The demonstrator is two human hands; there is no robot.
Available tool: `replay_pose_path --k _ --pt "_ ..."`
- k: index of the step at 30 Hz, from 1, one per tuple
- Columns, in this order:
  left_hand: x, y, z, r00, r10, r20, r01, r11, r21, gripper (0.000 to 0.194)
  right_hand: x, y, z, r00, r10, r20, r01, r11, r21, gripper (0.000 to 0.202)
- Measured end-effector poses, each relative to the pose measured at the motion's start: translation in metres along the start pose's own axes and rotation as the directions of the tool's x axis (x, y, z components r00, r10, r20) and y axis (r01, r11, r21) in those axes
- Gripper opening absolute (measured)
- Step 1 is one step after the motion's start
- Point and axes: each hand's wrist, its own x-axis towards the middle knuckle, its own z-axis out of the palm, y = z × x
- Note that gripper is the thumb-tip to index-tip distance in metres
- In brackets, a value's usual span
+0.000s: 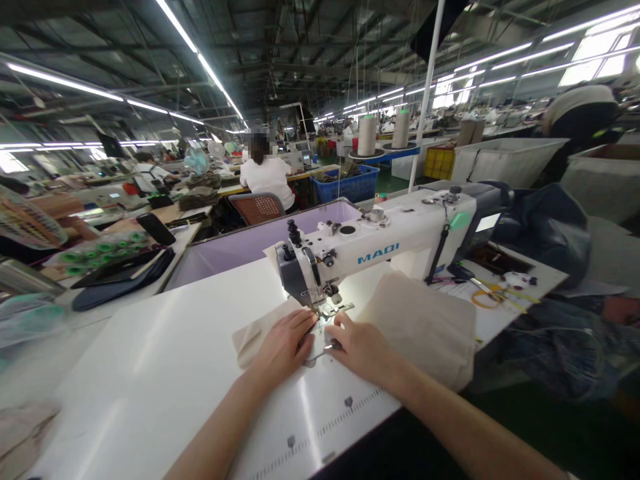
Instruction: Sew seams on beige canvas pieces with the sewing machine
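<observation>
A white sewing machine [370, 247] stands on the white table, its needle area lit. Just left of the needle, my left hand [286, 343] lies with its fingers on a small beige fabric piece [253, 333]. To the right of the needle, my right hand [357, 343] is bent, thumb and fingers drawn together near the metal plate; what they hold, if anything, is too small to make out. A larger beige fabric stack [425, 327] lies under the machine arm, to the right of my right hand.
Behind the table is a lilac-lined bin [225, 250]. Scissors and small tools [487, 297] lie at the table's right end. Two thread cones [367, 137] stand behind the machine. A seated person in white [267, 177] is further back, beside a blue basket [345, 185].
</observation>
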Motion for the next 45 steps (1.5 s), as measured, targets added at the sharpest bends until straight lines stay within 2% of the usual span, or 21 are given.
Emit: replay_pose_path --k 6,10,12,13,15,17,23,25,28,31,35,39,45 --pt "0.003 -0.014 0.001 0.986 -0.164 0.029 0.166 0.975 -0.151 0.043 -0.002 0.002 0.002 1.0 0.012 -0.007 -0.012 1.0 0.011 0.02" --pt "0.004 -0.02 -0.006 0.977 -0.206 0.053 0.211 0.969 -0.126 0.042 -0.007 0.005 0.005 0.998 0.043 -0.037 -0.041 0.998 0.05 0.027" --pt "0.001 -0.016 -0.016 0.955 -0.266 0.13 0.272 0.962 -0.026 0.038 -0.009 0.008 0.007 0.996 0.065 -0.054 -0.06 0.994 0.091 0.028" --pt "-0.002 -0.013 -0.021 0.928 -0.327 0.181 0.323 0.945 0.053 0.035 -0.011 0.009 0.007 0.995 0.078 -0.065 -0.07 0.99 0.122 0.027" --pt "-0.009 -0.005 -0.031 0.831 -0.493 0.259 0.443 0.866 0.23 0.033 -0.013 0.01 0.007 0.989 0.11 -0.095 -0.088 0.974 0.211 0.024" --pt "-0.017 0.002 -0.037 0.736 -0.622 0.268 0.536 0.776 0.331 0.035 -0.014 0.01 0.006 0.983 0.152 -0.105 -0.111 0.939 0.325 0.021" --pt "-0.039 0.027 -0.039 0.547 -0.795 0.263 0.664 0.603 0.443 0.044 -0.014 0.004 0.004 0.972 0.235 -0.007 -0.19 0.803 0.566 0.027" --pt "-0.041 0.036 -0.04 0.509 -0.82 0.263 0.669 0.568 0.48 0.045 -0.014 0.001 0.004 0.97 0.242 0.013 -0.201 0.774 0.6 0.032" --pt "-0.04 0.046 -0.041 0.501 -0.826 0.26 0.656 0.558 0.508 0.044 -0.014 -0.006 0.003 0.964 0.265 0.027 -0.227 0.761 0.608 0.043" --pt "-0.038 0.049 -0.041 0.493 -0.832 0.254 0.659 0.548 0.516 0.044 -0.011 -0.015 -0.003 0.942 0.337 -0.01 -0.282 0.803 0.525 0.05" --pt "-0.04 0.051 -0.04 0.496 -0.835 0.238 0.666 0.542 0.512 0.044 0.0 -0.021 -0.009 0.928 0.368 -0.055 -0.319 0.863 0.392 0.041" --pt "-0.044 0.055 -0.04 0.519 -0.82 0.242 0.674 0.566 0.474 0.055 0.009 -0.02 -0.005 0.936 0.352 0.028 -0.332 0.848 0.413 0.044" --pt "-0.043 0.062 -0.043 0.49 -0.835 0.25 0.693 0.547 0.47 0.059 0.002 -0.024 -0.008 0.943 0.301 0.143 -0.332 0.869 0.367 0.053"
